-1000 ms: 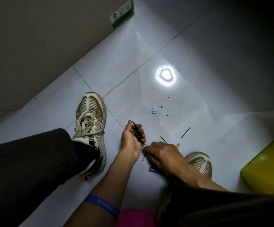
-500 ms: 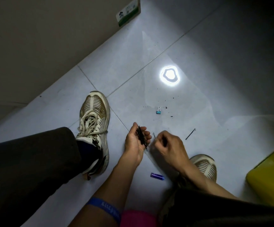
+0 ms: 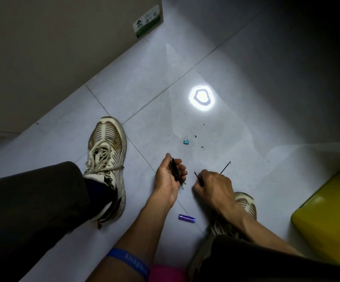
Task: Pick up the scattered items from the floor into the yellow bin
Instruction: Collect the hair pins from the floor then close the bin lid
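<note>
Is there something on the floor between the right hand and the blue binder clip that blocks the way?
Nothing visible blocks it. Between the right hand, which pinches one hairpin, and the blue binder clip lies bare tile with only small dark specks. The left hand with its hairpin bundle is off to the side.

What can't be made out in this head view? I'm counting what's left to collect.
- Bundle of bobby pins in the left hand: they overlap, so no count.
- Bobby pin pinched by the right hand: lower part behind the fingers.
- Yellow bin: cut off by the right edge; contents unseen.
- Dark specks near the blue binder clip: too small.
</note>
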